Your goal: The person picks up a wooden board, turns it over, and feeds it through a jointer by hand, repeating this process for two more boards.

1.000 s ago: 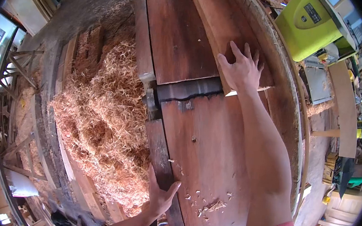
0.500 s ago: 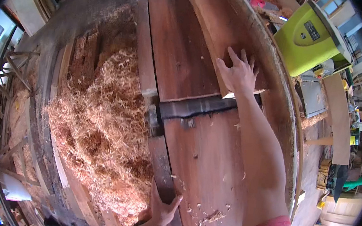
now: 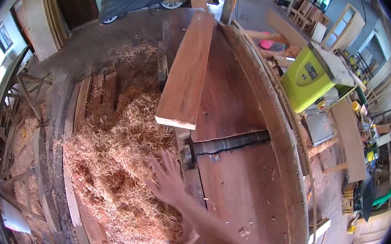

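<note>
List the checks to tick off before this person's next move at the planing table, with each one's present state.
1. Right hand off the board: ok, spread open, blurred, well apart from it.
2. Left hand empty: cannot tell, mostly hidden under the right forearm.
3. Hands apart from the cutter slot: ok, neither touches it, though the right hand is near its end.
4. Board lying flat: ok, beyond the slot on the table.
5. Near table surface swept: not ok, chips lie on it, shavings pile alongside.
6. Cutter stopped: cannot tell.
</note>
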A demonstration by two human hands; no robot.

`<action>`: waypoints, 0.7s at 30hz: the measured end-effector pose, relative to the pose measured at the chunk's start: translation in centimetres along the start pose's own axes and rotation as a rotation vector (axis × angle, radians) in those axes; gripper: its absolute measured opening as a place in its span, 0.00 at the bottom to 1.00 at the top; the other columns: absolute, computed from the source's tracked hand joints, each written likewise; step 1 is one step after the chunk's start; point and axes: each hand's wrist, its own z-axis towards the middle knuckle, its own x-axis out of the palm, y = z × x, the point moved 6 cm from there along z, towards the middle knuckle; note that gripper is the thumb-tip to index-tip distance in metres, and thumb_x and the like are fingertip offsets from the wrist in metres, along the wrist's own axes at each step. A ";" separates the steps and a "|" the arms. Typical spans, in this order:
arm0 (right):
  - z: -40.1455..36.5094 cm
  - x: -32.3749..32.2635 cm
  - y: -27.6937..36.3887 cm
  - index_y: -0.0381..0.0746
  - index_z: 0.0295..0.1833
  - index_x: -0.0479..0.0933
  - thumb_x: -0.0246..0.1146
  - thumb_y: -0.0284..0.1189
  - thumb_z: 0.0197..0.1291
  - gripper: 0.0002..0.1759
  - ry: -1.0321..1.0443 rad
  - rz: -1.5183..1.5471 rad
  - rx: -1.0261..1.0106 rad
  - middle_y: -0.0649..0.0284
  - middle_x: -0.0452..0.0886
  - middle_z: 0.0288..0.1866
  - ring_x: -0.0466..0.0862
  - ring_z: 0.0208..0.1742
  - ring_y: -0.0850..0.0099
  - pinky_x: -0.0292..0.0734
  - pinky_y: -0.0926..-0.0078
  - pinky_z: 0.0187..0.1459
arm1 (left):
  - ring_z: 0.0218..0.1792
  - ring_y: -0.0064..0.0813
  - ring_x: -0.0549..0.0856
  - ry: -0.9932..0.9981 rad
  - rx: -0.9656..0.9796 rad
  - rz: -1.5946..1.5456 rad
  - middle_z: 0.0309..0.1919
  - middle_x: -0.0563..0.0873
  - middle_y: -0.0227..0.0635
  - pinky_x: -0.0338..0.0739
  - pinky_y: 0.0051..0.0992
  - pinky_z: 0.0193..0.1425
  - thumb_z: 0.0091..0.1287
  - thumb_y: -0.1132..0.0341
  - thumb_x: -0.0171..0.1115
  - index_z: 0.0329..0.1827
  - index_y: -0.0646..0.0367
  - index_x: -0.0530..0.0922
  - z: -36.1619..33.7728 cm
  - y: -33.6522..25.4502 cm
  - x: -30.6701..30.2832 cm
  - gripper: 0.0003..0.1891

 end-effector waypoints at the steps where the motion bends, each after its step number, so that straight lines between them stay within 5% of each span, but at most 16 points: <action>1: -5.9 -1.3 -0.3 0.42 0.85 0.60 0.67 0.54 0.69 0.48 -0.212 0.166 -0.013 0.38 0.52 0.87 0.54 0.86 0.37 0.54 0.38 0.81 | 0.76 0.48 0.70 -0.131 0.046 0.358 0.76 0.70 0.51 0.63 0.48 0.81 0.75 0.46 0.63 0.83 0.64 0.59 1.9 8.6 -4.0 0.42; 2: -11.4 -2.7 -1.0 0.40 0.81 0.65 0.74 0.47 0.63 0.46 -0.220 0.142 0.116 0.35 0.60 0.83 0.61 0.81 0.33 0.57 0.36 0.79 | 0.73 0.42 0.76 -0.278 0.044 0.715 0.73 0.75 0.48 0.68 0.45 0.79 0.82 0.45 0.54 0.81 0.65 0.63 3.8 15.4 -7.7 0.36; 4: -23.1 -4.4 -3.2 0.38 0.78 0.67 0.76 0.47 0.56 0.48 -0.015 -0.002 0.490 0.33 0.61 0.80 0.59 0.81 0.31 0.56 0.36 0.79 | 0.75 0.42 0.75 -0.394 -0.278 0.192 0.75 0.74 0.48 0.68 0.45 0.79 0.81 0.39 0.52 0.82 0.62 0.63 11.8 0.3 -15.1 0.39; 6: -34.5 -4.8 -5.9 0.39 0.80 0.65 0.77 0.49 0.52 0.52 0.047 -0.371 0.600 0.36 0.59 0.84 0.53 0.85 0.34 0.51 0.40 0.82 | 0.76 0.41 0.74 -0.401 -0.407 0.001 0.77 0.74 0.48 0.67 0.44 0.79 0.79 0.33 0.49 0.84 0.58 0.63 20.4 -5.2 -19.9 0.43; 8: -39.7 -6.0 -6.7 0.47 0.81 0.70 0.64 0.56 0.65 0.43 -0.070 -0.396 0.669 0.44 0.56 0.88 0.51 0.87 0.36 0.46 0.26 0.81 | 0.78 0.42 0.73 -0.342 -0.464 -0.096 0.77 0.75 0.48 0.66 0.46 0.79 0.78 0.30 0.50 0.85 0.51 0.63 28.0 -7.6 -21.6 0.43; 12: -39.4 -5.8 -6.5 0.45 0.82 0.67 0.65 0.55 0.60 0.47 -0.021 -0.399 0.769 0.46 0.52 0.89 0.45 0.89 0.41 0.39 0.30 0.83 | 0.69 0.38 0.77 -0.043 -0.303 -0.208 0.71 0.78 0.39 0.68 0.52 0.75 0.73 0.25 0.52 0.81 0.51 0.66 36.7 -12.8 -17.1 0.46; 13: -39.6 -5.9 -6.5 0.45 0.82 0.67 0.65 0.55 0.60 0.47 -0.012 -0.388 0.788 0.46 0.52 0.89 0.44 0.90 0.41 0.39 0.30 0.83 | 0.67 0.39 0.79 -0.061 -0.355 -0.306 0.65 0.81 0.40 0.70 0.48 0.73 0.75 0.35 0.61 0.77 0.47 0.71 38.9 -10.7 -16.8 0.36; 17: -39.8 -6.1 -6.5 0.47 0.83 0.67 0.64 0.56 0.61 0.47 -0.067 -0.364 0.752 0.46 0.51 0.90 0.43 0.90 0.44 0.33 0.30 0.84 | 0.61 0.36 0.81 -0.107 -0.327 -0.348 0.61 0.81 0.39 0.77 0.40 0.64 0.72 0.51 0.74 0.73 0.57 0.72 39.0 -13.3 -15.7 0.33; 21: -38.8 -7.6 -5.7 0.45 0.83 0.66 0.63 0.56 0.63 0.46 0.053 -0.289 0.842 0.48 0.49 0.91 0.38 0.91 0.46 0.20 0.29 0.84 | 0.59 0.32 0.81 -0.062 -0.365 -0.266 0.61 0.81 0.37 0.79 0.37 0.57 0.72 0.52 0.73 0.72 0.55 0.72 34.2 -13.3 -15.0 0.31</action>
